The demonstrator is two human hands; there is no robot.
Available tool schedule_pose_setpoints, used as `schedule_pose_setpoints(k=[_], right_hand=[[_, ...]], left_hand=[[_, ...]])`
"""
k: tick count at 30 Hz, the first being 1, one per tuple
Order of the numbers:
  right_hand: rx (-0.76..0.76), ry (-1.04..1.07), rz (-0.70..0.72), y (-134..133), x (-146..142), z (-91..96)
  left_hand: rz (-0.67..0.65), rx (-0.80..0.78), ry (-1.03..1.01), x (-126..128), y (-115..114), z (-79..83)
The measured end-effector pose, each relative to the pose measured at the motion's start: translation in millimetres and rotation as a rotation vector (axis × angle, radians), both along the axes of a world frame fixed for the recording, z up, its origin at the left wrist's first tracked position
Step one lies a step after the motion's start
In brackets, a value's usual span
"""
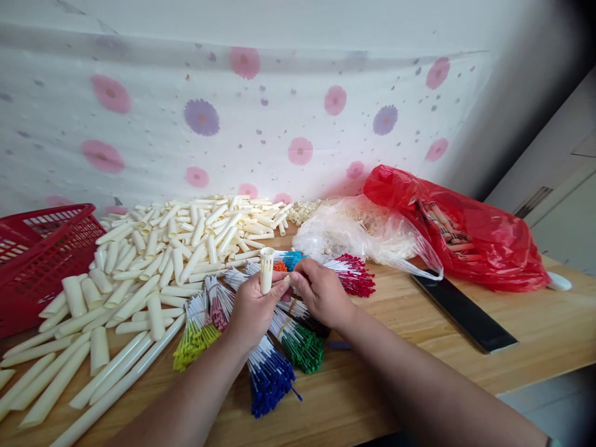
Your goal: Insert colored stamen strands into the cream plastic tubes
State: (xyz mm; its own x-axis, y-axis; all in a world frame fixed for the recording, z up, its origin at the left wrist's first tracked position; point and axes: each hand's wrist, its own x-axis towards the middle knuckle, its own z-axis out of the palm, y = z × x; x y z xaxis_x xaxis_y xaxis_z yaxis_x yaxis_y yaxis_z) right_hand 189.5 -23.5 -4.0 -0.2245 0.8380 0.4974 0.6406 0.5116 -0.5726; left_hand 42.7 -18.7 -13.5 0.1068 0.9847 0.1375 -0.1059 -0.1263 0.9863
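A cream plastic tube with a slotted upper end stands upright in my left hand, whose fingers are wrapped round it. My right hand is beside it, thumb and fingers pinched close to the left thumb. A small pale bit shows between the two hands, too small to name. Under and around them lie bundles of thin white sticks with coloured tips: yellow, pink, dark blue, green, red and light blue. My hands partly cover several bundles.
Many loose cream tubes are heaped at left, beside a red basket. On the right are a clear plastic bag of pale pieces, a red bag and a black flat strip on the wooden table.
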Motion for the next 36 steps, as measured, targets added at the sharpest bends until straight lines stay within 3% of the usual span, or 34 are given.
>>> schedule_pose_setpoints(k=[3,6,8,12,16,19,23,27,32,36], right_hand=[[0.048,-0.05,-0.014,0.0,0.0,-0.1],[-0.033,-0.069,-0.08,0.3,-0.6,-0.9],[-0.071,0.0,-0.033,0.7,0.5,-1.2],[0.043,0.018,0.089,2.5,2.5,-1.0],[0.068,-0.084,-0.018,2.8,-0.1,-0.5],[0.059,-0.06,-0.007,1.4,-0.8,0.4],[0.162,-0.112,-0.026,1.8,-3.0,0.0],[0.012,-0.036,-0.069,3.9,-4.7,-3.1],[0.094,0.002,0.138,2.2,1.4,-2.3],[-0.157,0.202,0.214,1.6,-0.3,-2.1]], left_hand=[[-0.006,-0.03,-0.024,0.0,-1.0,0.9],[-0.024,-0.024,-0.018,0.1,-0.6,1.5],[-0.021,-0.027,-0.03,0.5,0.1,1.9],[-0.01,-0.078,-0.085,0.9,0.7,2.2],[-0.031,-0.099,-0.097,-0.3,-0.7,0.7],[-0.042,-0.083,-0.082,-1.7,-0.8,-1.6],[-0.038,-0.086,-0.088,-1.9,0.8,-3.6],[-0.031,-0.096,-0.039,-1.0,1.1,-1.5],[-0.018,-0.077,-0.099,-2.3,0.5,0.5],[0.0,-0.043,-0.027,-3.9,0.2,0.0]])
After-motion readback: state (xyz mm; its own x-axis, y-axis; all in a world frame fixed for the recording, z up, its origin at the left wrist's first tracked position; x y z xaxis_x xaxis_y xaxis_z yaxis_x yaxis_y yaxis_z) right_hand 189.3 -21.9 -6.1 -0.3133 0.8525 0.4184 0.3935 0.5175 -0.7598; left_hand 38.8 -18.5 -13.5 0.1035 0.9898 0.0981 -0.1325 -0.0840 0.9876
